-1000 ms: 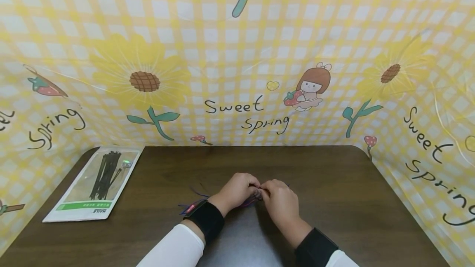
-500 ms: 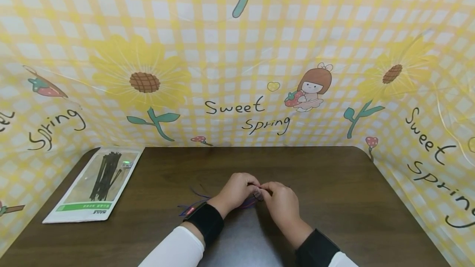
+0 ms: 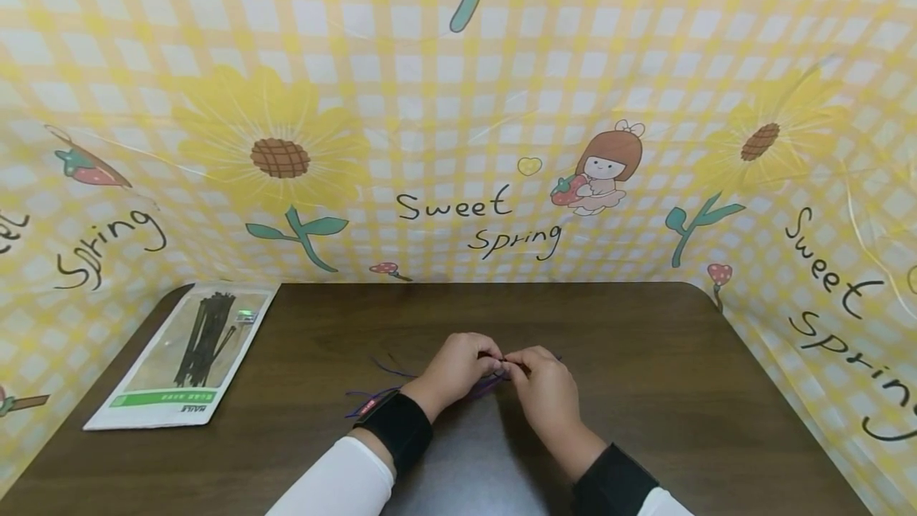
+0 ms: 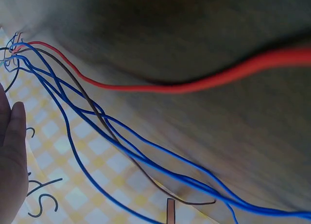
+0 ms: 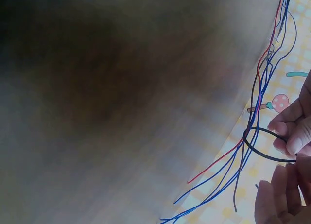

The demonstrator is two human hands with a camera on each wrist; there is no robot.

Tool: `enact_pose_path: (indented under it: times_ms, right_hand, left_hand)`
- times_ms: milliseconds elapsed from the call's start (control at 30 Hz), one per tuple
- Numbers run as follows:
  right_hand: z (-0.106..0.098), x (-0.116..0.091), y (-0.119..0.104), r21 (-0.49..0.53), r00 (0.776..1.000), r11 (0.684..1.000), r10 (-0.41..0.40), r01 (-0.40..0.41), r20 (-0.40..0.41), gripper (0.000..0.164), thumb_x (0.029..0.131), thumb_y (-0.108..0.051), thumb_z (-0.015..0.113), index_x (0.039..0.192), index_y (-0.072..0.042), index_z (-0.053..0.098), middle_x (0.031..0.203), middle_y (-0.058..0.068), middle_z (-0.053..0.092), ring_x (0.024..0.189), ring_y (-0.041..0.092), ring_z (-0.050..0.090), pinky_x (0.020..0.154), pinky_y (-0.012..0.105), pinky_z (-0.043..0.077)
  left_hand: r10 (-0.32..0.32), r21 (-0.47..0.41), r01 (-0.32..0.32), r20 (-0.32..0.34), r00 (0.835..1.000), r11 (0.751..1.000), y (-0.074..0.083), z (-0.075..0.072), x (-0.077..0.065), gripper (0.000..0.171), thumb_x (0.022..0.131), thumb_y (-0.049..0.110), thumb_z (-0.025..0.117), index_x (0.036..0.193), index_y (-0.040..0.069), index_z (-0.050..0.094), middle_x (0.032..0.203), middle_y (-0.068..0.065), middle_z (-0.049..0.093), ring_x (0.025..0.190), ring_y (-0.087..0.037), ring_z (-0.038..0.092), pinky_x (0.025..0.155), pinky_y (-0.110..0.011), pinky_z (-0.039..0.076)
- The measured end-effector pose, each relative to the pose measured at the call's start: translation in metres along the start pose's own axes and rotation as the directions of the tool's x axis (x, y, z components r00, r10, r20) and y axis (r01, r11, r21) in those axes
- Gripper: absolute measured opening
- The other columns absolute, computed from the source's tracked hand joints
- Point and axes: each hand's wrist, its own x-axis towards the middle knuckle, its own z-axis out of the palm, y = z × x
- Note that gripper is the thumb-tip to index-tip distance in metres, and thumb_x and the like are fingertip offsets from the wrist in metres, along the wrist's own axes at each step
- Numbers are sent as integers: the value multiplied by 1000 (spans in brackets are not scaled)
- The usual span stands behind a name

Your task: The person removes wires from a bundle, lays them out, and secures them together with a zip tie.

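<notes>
A bundle of thin blue, red and dark wires [image 4: 116, 144] runs beneath the hands, with loose ends [image 3: 387, 370] sticking out past the left wrist. In the right wrist view a black cable tie [image 5: 279, 160] makes a wide, loose loop around the wires [image 5: 257, 105]. My left hand [image 3: 458, 365] pinches the tie between thumb and fingers. Close against it, my right hand [image 3: 548, 392] pinches the tie from the other side, fingertips nearly meeting. The tie's head and tip are hidden by the fingers. A red wire [image 4: 146, 88] bows apart from the others.
A white-edged packet [image 3: 161, 412] with a clear window, showing black cable ties, lies at the table's left. The dark wooden table [image 3: 645, 357] has rounded far corners. Yellow checked cloth [image 3: 444, 102] rises behind it and at both sides.
Both hands stay in nearly the same place. Their fingertips have shifted slightly against each other, and the wires beneath have moved a little.
</notes>
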Motion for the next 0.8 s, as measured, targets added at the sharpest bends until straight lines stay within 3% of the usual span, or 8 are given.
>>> enact_pose_path:
  times_ms: [367,600,800]
  right_hand:
    - [-2,1,-1,6,996,998,64,-64,62,5,85,-15,74,88,-12,76,89,1,72,79,19,68,63,36,53]
    - [-3,1,-2,-1,995,997,75,-75,65,3,83,-15,76,85,-13,74,83,-1,71,71,15,66,57,32,49]
    - [-1,1,-3,-22,997,998,53,-52,59,4,80,-11,77,82,-13,74,83,0,70,72,16,66,56,33,49]
  left_hand:
    - [36,54,-36,-5,999,998,1,2,0,4,86,3,70,82,3,72,88,-7,70,85,-19,65,75,-28,52]
    - [-10,39,10,18,1000,999,5,2,0,5,86,5,70,83,2,71,87,-6,69,83,-17,64,71,-25,51]
    - [-14,69,11,42,999,998,9,3,0,4,85,1,70,85,5,70,87,-6,69,83,-16,63,72,-26,50]
